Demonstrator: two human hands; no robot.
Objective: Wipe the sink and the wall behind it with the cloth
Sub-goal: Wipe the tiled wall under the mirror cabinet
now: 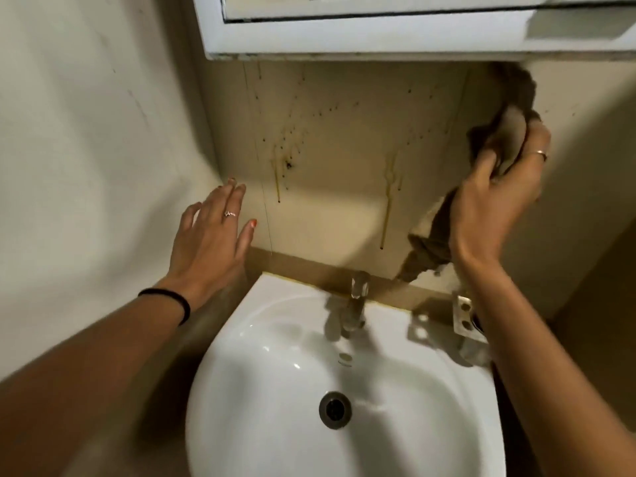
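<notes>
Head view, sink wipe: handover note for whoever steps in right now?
Right hand: grips the bunched brown cloth up at the wall, just under the cabinet, right of the tap.
Left hand: open, fingers spread near the wall left of the sink, holding nothing.
Done: nothing clearly finished; the cloth is at the wall's upper right.
Left: dark spots and yellowish drip streaks still cover the middle and left of the wall; then wipe the sink.
</notes>
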